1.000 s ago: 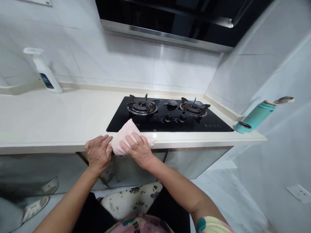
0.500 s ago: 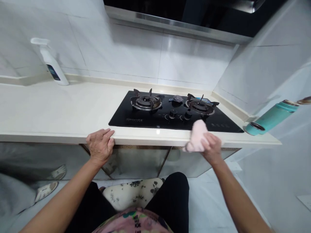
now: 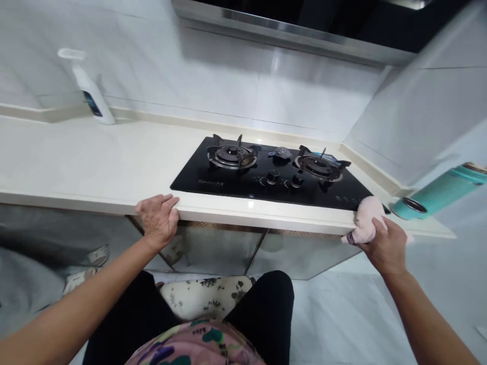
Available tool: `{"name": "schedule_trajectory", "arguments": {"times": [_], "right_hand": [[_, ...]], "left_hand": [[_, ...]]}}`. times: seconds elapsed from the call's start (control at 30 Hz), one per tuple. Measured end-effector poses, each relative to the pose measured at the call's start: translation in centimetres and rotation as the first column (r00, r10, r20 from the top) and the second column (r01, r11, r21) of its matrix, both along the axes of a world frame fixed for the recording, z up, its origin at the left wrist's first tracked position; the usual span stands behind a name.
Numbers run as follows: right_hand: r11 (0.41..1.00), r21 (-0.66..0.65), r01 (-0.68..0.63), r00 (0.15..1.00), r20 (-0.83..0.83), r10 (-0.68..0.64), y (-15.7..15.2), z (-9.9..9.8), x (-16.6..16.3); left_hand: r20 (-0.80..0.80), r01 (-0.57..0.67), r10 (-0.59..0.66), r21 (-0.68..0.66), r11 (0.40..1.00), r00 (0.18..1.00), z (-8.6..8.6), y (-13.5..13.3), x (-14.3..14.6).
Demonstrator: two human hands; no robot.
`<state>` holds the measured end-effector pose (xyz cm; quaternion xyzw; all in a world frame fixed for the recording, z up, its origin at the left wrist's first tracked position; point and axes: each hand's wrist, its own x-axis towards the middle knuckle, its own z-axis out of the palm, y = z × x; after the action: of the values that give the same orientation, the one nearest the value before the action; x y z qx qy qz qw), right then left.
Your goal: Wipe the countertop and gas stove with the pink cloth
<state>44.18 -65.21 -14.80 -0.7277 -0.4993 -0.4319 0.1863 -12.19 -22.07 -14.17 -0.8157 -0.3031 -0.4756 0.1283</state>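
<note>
My right hand (image 3: 387, 246) grips a pale pink cloth (image 3: 368, 219), pressed over the counter's front edge by the right front corner of the black gas stove (image 3: 232, 185). Part of the cloth hangs below the edge. My left hand (image 3: 159, 217) rests on the front edge of the cream countertop (image 3: 83, 159), left of the stove, with its fingers laid over the top and holding nothing. A dark, mesh-like scrubber (image 3: 282, 153) lies on the stove between the left burner (image 3: 232, 155) and the right burner (image 3: 320, 167).
A white spray bottle (image 3: 91, 94) stands at the back left against the wall. On the right, close to the cloth, is a turquoise cylindrical holder (image 3: 443, 195). The range hood (image 3: 297, 38) overhangs the stove. Cabinet doors (image 3: 220, 251) are below the counter.
My right hand has slid the cloth rightward along the counter's front edge, from below the knobs to the stove's right corner. My left hand stays on the edge. The view has shifted slightly.
</note>
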Motion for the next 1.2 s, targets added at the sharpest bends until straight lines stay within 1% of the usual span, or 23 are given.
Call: {"name": "schedule_trajectory", "arguments": {"times": [0.07, 0.13, 0.2, 0.3, 0.4, 0.47, 0.53, 0.6, 0.7, 0.77, 0.8, 0.83, 0.9, 0.97, 1.0, 1.03, 1.07, 1.1, 1.13, 1.17, 1.2], "right_hand": [[0.993, -0.007, -0.120, 0.988, 0.097, 0.120, 2.4, -0.3, -2.4], [0.981, 0.035, -0.190, 0.970, 0.159, 0.183, 5.5, -0.4, -6.0], [0.974, 0.096, -0.206, 0.965, 0.187, 0.185, 9.0, -0.4, -10.5], [0.973, 0.120, -0.197, 0.969, 0.171, 0.175, 13.9, -0.4, -17.3], [0.962, 0.128, -0.239, 0.964, 0.147, 0.220, 17.2, -0.8, -22.0], [0.948, 0.132, -0.288, 0.956, 0.101, 0.276, 18.1, -1.2, -23.6], [0.939, 0.127, -0.320, 0.947, 0.016, 0.320, 18.2, -1.4, -24.1], [0.946, 0.100, -0.310, 0.947, -0.055, 0.316, 18.1, -1.4, -24.2], [0.948, 0.088, -0.306, 0.950, -0.041, 0.311, 18.9, -1.5, -24.9], [0.928, 0.111, -0.356, 0.931, -0.041, 0.362, 20.6, -1.9, -26.2], [0.918, 0.108, -0.381, 0.918, -0.077, 0.390, 21.8, -2.2, -27.2], [0.912, 0.082, -0.402, 0.902, -0.135, 0.410, 23.2, -2.4, -28.5], [0.898, -0.017, -0.440, 0.869, -0.261, 0.421, 26.3, -2.7, -31.7], [0.873, -0.092, -0.479, 0.847, -0.308, 0.432, 29.3, -2.7, -35.4], [0.863, -0.082, -0.499, 0.838, -0.298, 0.456, 30.7, -2.5, -37.2], [0.851, -0.058, -0.522, 0.826, -0.284, 0.488, 31.8, -2.3, -38.9], [0.836, -0.032, -0.547, 0.809, -0.274, 0.519, 32.7, -2.1, -40.4], [0.822, -0.015, -0.569, 0.793, -0.274, 0.544, 33.3, -1.8, -41.6], [0.811, -0.011, -0.585, 0.780, -0.283, 0.558, 33.6, -1.5, -42.6], [0.807, -0.015, -0.591, 0.774, -0.295, 0.561, 33.7, -1.1, -43.2], [0.809, -0.019, -0.588, 0.774, -0.302, 0.556, 33.7, -0.8, -43.6]], "left_hand": [[-0.013, -0.001, 0.000, -0.048, 0.999, 1.000, 0.2, -0.5, 0.0], [-0.020, -0.011, 0.009, -0.102, 0.995, 1.000, 0.4, -0.8, 0.1], [-0.022, -0.016, 0.013, -0.140, 0.990, 1.000, 0.5, -1.0, 0.2], [0.007, 0.003, -0.002, -0.133, 0.991, 1.000, 0.4, -1.2, 0.5], [0.023, 0.018, -0.014, -0.146, 0.989, 1.000, 0.3, -1.4, 0.7], [0.028, 0.025, -0.021, -0.167, 0.986, 0.999, 0.3, -1.6, 0.8], [0.026, 0.037, -0.033, -0.181, 0.983, 0.999, 0.3, -1.9, 0.9], [0.019, 0.043, -0.040, -0.207, 0.977, 0.999, 0.4, -2.3, 1.0], [0.013, 0.033, -0.031, -0.247, 0.968, 0.999, 0.5, -2.8, 1.2], [0.016, 0.027, -0.023, -0.256, 0.966, 1.000, 0.5, -2.9, 1.4], [0.019, 0.028, -0.024, -0.255, 0.967, 1.000, 0.6, -3.0, 1.5], [0.022, 0.037, -0.033, -0.249, 0.968, 0.999, 0.6, -2.9, 1.5], [0.040, 0.080, -0.073, -0.224, 0.971, 0.997, 0.8, -2.8, 1.3], [0.091, 0.149, -0.132, -0.202, 0.968, 0.987, 1.0, -3.0, 0.8], [0.143, 0.177, -0.150, -0.196, 0.964, 0.978, 0.9, -3.3, 0.4], [0.218, 0.192, -0.147, -0.202, 0.960, 0.965, 0.7, -3.9, 0.0], [0.320, 0.191, -0.114, -0.220, 0.956, 0.941, 0.4, -4.6, -0.3], [0.439, 0.182, -0.053, -0.257, 0.949, 0.897, -0.1, -5.6, -0.6], [0.556, 0.183, 0.032, -0.326, 0.928, 0.831, -0.8, -6.7, -0.9], [0.647, 0.215, 0.130, -0.427, 0.878, 0.752, -1.4, -7.8, -0.9], [0.700, 0.302, 0.222, -0.541, 0.785, 0.679, -1.9, -8.9, -0.9]]}}
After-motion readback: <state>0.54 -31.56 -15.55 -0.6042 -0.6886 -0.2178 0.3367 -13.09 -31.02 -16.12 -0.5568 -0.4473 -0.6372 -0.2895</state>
